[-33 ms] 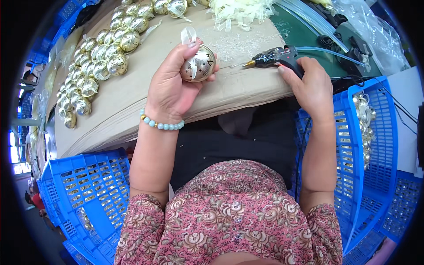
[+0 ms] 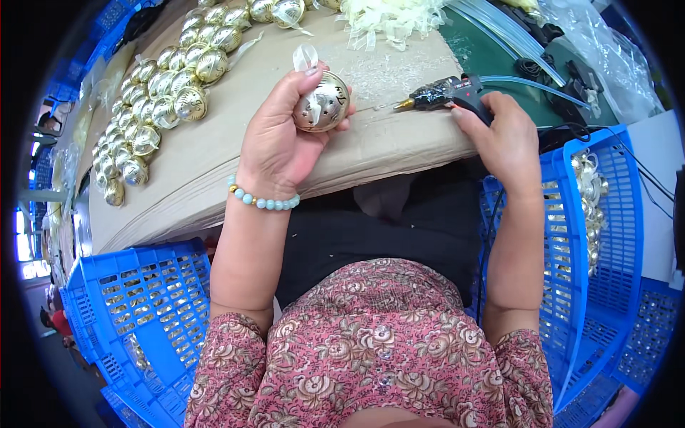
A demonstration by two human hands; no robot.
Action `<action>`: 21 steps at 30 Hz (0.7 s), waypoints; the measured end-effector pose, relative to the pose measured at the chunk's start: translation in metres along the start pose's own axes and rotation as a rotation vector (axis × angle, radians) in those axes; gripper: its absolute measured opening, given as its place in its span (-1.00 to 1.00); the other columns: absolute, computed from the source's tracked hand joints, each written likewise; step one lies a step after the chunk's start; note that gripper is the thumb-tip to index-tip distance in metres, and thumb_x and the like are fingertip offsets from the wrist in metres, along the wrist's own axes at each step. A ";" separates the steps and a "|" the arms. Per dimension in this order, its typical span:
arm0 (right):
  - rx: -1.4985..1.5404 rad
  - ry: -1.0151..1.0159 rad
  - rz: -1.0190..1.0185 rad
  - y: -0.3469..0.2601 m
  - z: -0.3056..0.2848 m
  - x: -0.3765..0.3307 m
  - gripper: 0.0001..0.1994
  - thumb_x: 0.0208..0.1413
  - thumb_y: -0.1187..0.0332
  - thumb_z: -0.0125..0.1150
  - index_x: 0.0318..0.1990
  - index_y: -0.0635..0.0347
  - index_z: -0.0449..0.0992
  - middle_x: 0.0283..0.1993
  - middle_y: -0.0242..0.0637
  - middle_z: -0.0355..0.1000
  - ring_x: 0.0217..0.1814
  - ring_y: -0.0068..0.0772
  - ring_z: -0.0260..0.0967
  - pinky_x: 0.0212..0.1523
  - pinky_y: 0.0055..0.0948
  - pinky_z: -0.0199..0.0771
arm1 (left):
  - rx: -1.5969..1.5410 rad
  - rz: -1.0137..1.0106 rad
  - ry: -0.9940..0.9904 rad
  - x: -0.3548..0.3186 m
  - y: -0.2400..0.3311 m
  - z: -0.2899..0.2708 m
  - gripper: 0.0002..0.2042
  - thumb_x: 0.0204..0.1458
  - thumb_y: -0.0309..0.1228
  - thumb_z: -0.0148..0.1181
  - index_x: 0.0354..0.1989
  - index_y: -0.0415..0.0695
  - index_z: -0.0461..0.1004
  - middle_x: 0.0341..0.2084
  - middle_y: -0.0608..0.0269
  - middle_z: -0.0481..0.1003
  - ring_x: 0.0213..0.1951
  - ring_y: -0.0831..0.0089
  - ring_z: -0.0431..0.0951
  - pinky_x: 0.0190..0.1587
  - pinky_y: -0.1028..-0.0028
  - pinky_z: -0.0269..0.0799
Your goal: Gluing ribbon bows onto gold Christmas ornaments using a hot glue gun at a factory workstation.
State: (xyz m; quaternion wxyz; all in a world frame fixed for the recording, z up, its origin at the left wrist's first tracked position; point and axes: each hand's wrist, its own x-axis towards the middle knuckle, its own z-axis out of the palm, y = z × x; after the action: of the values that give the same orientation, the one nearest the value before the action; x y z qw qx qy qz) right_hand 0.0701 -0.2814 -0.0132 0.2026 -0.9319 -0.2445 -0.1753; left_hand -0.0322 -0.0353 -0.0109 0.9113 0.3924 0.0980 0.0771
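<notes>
Between the thumb and fingers of my left hand (image 2: pixel 285 118) is a gold ball ornament (image 2: pixel 325 107) with star-shaped cutouts. A pale ribbon loop (image 2: pixel 305 58) stands up from its top, beside my thumb. My right hand (image 2: pixel 503 139) grips the handle of a black glue gun (image 2: pixel 442 93). Its brass tip points left, toward the ornament but apart from it, just over the cardboard. A clear glue stick (image 2: pixel 528 82) runs out of the gun's back end. My right fingers are partly hidden behind the handle.
Many gold ornaments (image 2: pixel 164 82) lie in rows at the left of the cardboard-covered table (image 2: pixel 285 53). Cut pale ribbons (image 2: pixel 392 18) are heaped at the back. Long glue sticks (image 2: pixel 499 32) lie at the far right. Blue crates (image 2: pixel 143 314) stand on both sides, with a cable near the right one.
</notes>
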 end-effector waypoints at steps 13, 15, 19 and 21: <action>1.258 -0.225 0.209 -0.034 -0.021 0.008 -0.66 0.04 0.50 0.15 0.00 0.36 0.37 -0.20 -0.17 0.46 -0.32 -0.57 0.35 -0.31 -0.61 0.35 | -0.231 -0.047 0.130 0.007 -0.003 0.006 -0.77 0.07 -0.26 0.14 -0.20 -0.12 0.39 -0.33 0.05 0.49 -0.26 0.12 0.51 -0.24 0.27 0.42; 1.298 -0.240 0.160 -0.044 -0.014 0.008 -0.69 0.06 0.45 0.16 -0.03 0.32 0.39 -0.24 -0.25 0.47 -0.39 -0.66 0.29 -0.38 -0.66 0.30 | -0.304 -0.077 0.126 0.011 -0.002 0.006 -0.77 0.10 -0.23 0.11 -0.21 -0.12 0.37 -0.34 0.06 0.49 -0.27 0.12 0.50 -0.26 0.27 0.42; 1.279 -0.365 0.035 -0.054 -0.005 0.001 -0.69 0.14 0.32 0.13 -0.02 0.31 0.39 -0.28 -0.27 0.47 -0.39 -0.69 0.26 -0.37 -0.67 0.28 | -0.359 -0.104 0.070 0.017 -0.004 0.003 -0.75 0.11 -0.19 0.09 -0.22 -0.12 0.35 -0.36 0.08 0.48 -0.29 0.14 0.49 -0.28 0.28 0.43; 1.306 -0.379 -0.012 -0.062 -0.001 -0.001 -0.68 0.16 0.30 0.10 -0.02 0.32 0.37 -0.28 -0.23 0.47 -0.39 -0.68 0.24 -0.36 -0.65 0.28 | -0.342 -0.079 0.111 0.014 -0.003 0.007 -0.75 0.14 -0.19 0.06 -0.24 -0.13 0.44 -0.35 0.15 0.50 -0.28 0.30 0.47 -0.29 0.28 0.42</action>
State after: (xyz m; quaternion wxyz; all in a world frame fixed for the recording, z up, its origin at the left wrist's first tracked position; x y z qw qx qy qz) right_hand 0.0360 -0.2329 0.0052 0.6764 -0.6316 -0.3366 0.1737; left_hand -0.0163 -0.0392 -0.0100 0.9603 0.2225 0.1486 0.0784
